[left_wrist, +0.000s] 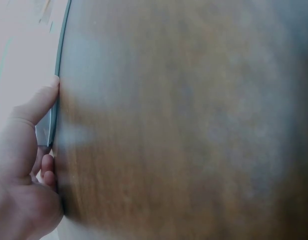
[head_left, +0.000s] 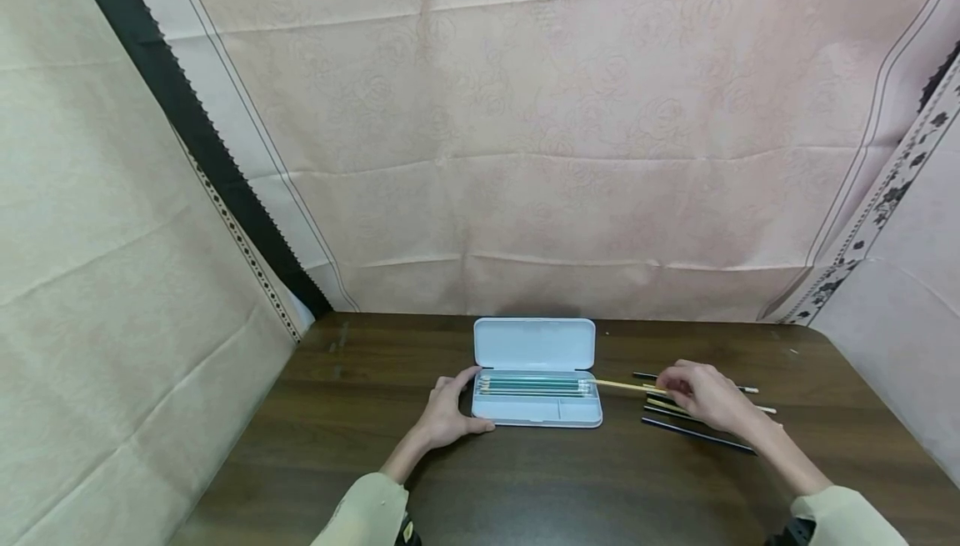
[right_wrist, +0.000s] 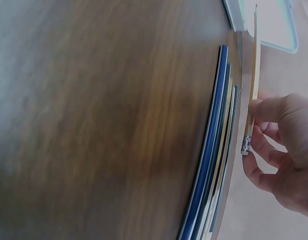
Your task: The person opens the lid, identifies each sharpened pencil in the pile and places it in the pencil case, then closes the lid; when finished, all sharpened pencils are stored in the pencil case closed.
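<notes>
A pale blue pencil case [head_left: 534, 344] lies open on the table, its lid tipped back toward the wall. Several green pencils [head_left: 528, 386] lie side by side in its tray. My left hand [head_left: 444, 418] holds the case at its left end; in the left wrist view the thumb [left_wrist: 44, 100] presses the front edge. With my right hand [head_left: 703, 396] I pinch a yellow pencil [head_left: 626, 385] near its eraser end, as the right wrist view also shows. Its tip points left, over the right side of the case.
Several loose pencils, dark and yellow, lie on the table under and beside the right hand, a dark blue pencil [head_left: 697, 435] nearest the front. Behind the brown wooden table [head_left: 540, 488] hangs a pale cloth [head_left: 570, 154], with more cloth at both sides.
</notes>
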Tool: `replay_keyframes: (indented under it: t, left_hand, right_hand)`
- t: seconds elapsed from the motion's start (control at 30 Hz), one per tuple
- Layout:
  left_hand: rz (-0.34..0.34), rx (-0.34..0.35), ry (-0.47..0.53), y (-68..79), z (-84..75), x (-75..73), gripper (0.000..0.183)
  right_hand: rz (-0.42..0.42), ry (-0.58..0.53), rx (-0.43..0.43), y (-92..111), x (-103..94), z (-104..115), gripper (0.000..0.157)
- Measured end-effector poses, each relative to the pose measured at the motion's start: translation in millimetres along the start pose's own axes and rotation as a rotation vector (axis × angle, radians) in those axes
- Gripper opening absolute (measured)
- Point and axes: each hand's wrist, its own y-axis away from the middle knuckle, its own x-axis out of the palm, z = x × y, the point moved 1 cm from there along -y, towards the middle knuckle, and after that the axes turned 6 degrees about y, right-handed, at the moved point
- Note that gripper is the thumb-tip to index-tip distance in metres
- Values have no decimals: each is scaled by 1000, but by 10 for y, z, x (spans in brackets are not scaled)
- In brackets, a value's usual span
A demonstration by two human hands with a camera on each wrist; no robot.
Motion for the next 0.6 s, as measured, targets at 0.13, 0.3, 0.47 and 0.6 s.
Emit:
replay_keyframes:
  t: [0.13, 0.3, 0.47, 0.6]
  left_hand:
    - [-4, 6, -6, 0, 0, 1, 93]
    - [-8, 9, -10, -5, 1, -8, 93]
    - [-7, 13, -6, -8, 1, -7, 93]
    - [-3, 11, -11, -6, 4, 4, 93]
  right_hand:
    - [34, -19, 24, -72, 23, 74, 20]
    - [73, -44, 49, -174, 75, 151, 21]
    - [114, -59, 73, -260, 158, 215, 20]
    - [106, -54, 40, -312, 217, 266, 20]
